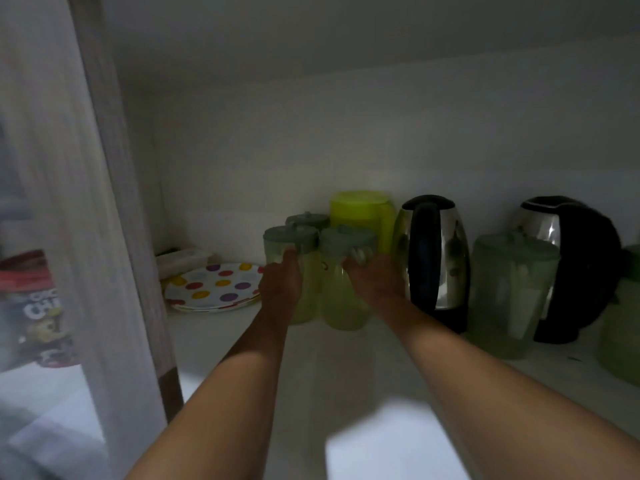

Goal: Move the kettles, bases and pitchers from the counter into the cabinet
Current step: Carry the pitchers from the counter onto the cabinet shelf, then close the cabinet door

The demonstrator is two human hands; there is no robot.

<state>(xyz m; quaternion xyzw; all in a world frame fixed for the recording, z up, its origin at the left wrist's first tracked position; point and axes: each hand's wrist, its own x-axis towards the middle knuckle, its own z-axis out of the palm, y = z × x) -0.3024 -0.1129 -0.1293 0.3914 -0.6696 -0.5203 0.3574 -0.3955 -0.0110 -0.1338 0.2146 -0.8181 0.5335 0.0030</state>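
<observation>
Both arms reach into a dim cabinet. My left hand (281, 284) grips a pale green pitcher with a grey-green lid (304, 271) standing on the shelf. My right hand (372, 280) grips a second green pitcher (341, 306) right beside it; the two pitchers touch. Behind them stand a third lidded pitcher (307, 220) and a bright yellow-green pitcher (360, 213). A steel and black kettle (433, 261) stands just right of my right hand. Further right are another green pitcher (509, 296) and a second kettle (571, 268).
A stack of polka-dot plates (214, 287) lies at the left of the white shelf (346, 375), with a white box (183, 259) behind it. The cabinet's wooden side post (138, 237) rises at left. A green container (623, 323) sits at the far right edge.
</observation>
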